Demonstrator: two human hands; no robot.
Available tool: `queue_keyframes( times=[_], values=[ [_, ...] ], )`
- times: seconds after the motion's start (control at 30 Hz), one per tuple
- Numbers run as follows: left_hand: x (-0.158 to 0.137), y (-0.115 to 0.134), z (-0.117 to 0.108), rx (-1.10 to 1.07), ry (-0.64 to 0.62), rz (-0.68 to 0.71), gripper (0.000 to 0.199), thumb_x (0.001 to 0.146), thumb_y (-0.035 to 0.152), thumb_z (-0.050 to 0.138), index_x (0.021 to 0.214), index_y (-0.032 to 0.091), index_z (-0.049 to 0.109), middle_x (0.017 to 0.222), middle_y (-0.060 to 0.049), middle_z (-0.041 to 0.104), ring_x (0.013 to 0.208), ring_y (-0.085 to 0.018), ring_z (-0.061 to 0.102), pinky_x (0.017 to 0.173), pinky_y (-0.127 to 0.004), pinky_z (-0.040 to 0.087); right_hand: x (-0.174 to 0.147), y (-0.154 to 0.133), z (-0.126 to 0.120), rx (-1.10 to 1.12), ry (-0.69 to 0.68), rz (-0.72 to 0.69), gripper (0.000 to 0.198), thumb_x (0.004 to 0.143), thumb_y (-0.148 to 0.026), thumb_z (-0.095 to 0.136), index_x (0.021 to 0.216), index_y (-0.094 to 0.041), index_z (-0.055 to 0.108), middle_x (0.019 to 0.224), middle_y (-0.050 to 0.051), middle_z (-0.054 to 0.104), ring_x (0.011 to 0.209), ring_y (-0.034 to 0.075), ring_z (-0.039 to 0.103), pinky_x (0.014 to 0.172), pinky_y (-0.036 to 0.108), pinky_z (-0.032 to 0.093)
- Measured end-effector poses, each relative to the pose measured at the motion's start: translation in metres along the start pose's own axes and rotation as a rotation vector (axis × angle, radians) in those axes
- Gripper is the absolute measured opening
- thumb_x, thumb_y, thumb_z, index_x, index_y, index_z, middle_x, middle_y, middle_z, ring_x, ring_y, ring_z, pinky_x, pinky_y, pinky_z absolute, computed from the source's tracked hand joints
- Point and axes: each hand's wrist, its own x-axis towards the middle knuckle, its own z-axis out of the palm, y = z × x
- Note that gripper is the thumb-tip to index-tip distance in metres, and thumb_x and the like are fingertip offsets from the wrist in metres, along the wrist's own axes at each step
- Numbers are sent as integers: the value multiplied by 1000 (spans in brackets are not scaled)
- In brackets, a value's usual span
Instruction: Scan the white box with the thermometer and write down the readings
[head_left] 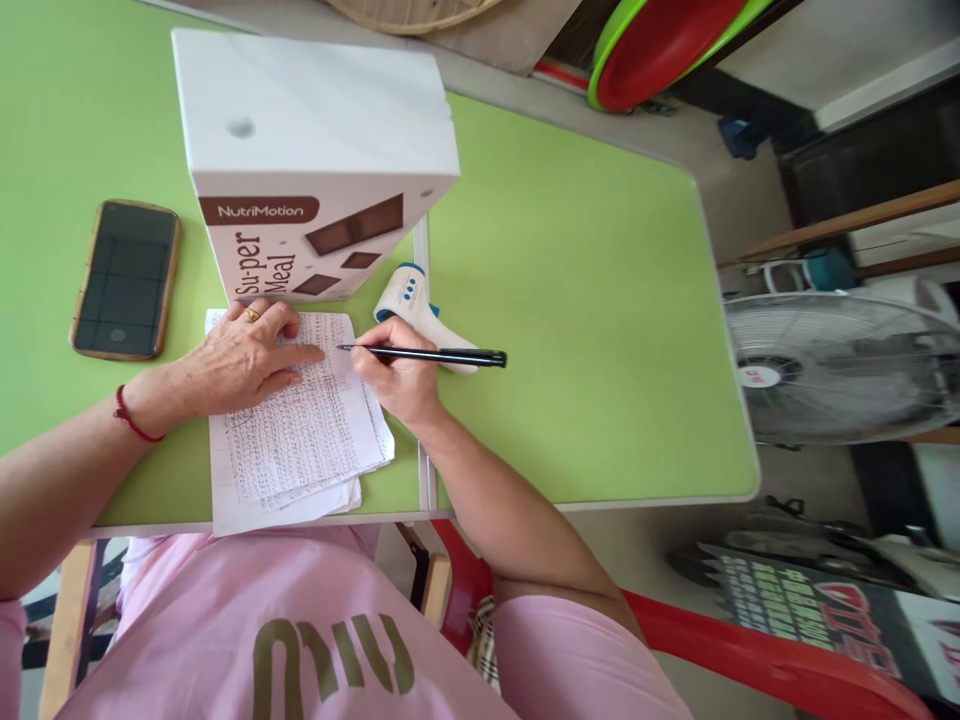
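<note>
Sheets of paper (300, 450) covered in dense handwriting lie in a loose stack at the table's near edge. My left hand (251, 360) rests on the upper part of the top sheet, index finger stretched across the lines and the other fingers partly bent. A black pen (427, 354) is pinched in my right hand (401, 375), its tip over or on the sheet's right side, a little right of my left index fingertip; contact cannot be made out. Just beyond my right hand lies a white and blue handheld device (409, 295), partly covered by that hand.
A tall white and brown box (322, 130) stands right behind the papers. To the left lies a phone (126, 280) in a worn case. The green table (585, 300) has a seam beside my right forearm. A fan (832, 370) stands past its right edge, and a red chair (750, 650) is below.
</note>
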Motion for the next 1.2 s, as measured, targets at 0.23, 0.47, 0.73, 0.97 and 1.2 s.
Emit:
queue_keyframes(
  times=[0.23,0.47,0.73,0.97,1.2],
  values=[
    [0,3,4,57,7,-11,34,95,37,58,127,26,63,103,-11,49,87,-27,45,79,-40,39,-2,3,1,-22,-7,-66,10,80,-24,57,72,-20,54,58,-4,53,50,8,43,49,23,38],
    [0,4,3,71,13,-7,35,95,38,59,128,26,62,104,-12,50,87,-28,45,78,-41,40,-2,4,1,-24,-42,-76,9,82,-23,57,74,-20,54,59,-4,55,51,8,45,50,23,39],
    [0,4,2,43,20,-19,34,95,37,58,126,26,63,104,-12,49,87,-27,45,79,-40,39,-1,2,0,-36,-47,-61,10,80,-26,56,72,-21,53,59,-4,54,51,9,46,50,24,39],
    [-1,2,3,42,30,-9,33,95,36,58,126,25,63,104,-11,49,88,-27,45,80,-41,39,-1,2,0,-75,-39,-13,9,80,-26,54,72,-21,53,59,-4,55,52,9,46,51,24,40],
    [0,2,3,47,26,-1,33,96,38,56,126,25,63,104,-11,49,87,-27,44,78,-41,38,-1,2,0,-76,-51,-25,8,78,-24,54,71,-21,51,59,-4,53,53,10,45,52,25,41]
  ],
)
